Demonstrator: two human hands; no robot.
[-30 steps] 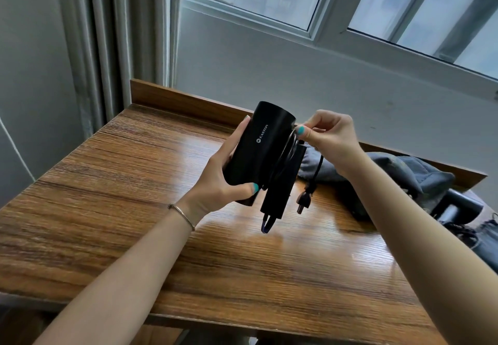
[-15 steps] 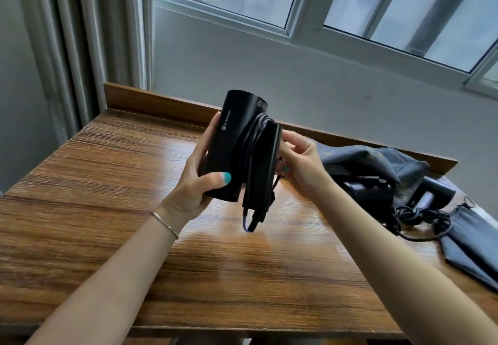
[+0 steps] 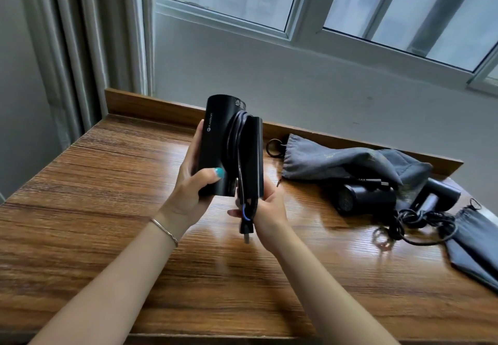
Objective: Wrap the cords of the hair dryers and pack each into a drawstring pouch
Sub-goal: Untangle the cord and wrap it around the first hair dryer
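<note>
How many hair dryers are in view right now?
3. One hair dryer is held in both hands; a second lies by the grey pouch; a third sits further right. The pouches may hide more.

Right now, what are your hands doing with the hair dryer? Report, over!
Left hand grips folded hair dryer. Right hand holds its handle end, cord wound, plug dangling. Grey pouch waits on table. Nothing blocking.

wooden table (image 3: 113, 210) | grey curtain (image 3: 80, 48) left | window (image 3: 350, 2) above white wall (image 3: 269, 80)
</note>
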